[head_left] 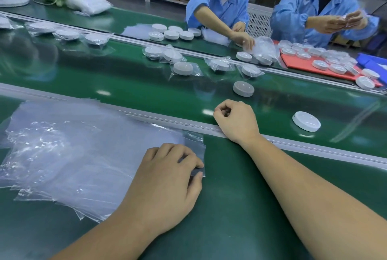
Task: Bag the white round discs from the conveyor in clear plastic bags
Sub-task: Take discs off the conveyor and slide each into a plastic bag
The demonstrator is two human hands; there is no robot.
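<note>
Left hand (167, 182) pinches the corner of the top clear plastic bag (83, 150), stacked on the green desk (230, 207). Right hand (236, 121) rests on the grey rail (324, 150), fingers curled together, nothing visibly held. One white round disc (306, 121) lies on the green conveyor belt (146, 92) right of it, a second disc (243, 88) beyond it.

Both forearms are bare and reach forward, the right one stretched further out. The left hand (167, 182) lies palm down, knuckles up, fingers curled, with thumb and fingertips nipping the corner of a clear plastic bag (117, 146). The right hand (236, 121) rests on its wrist (back of the hand up), fingers tucked into a loose fist with nothing in it.
</note>
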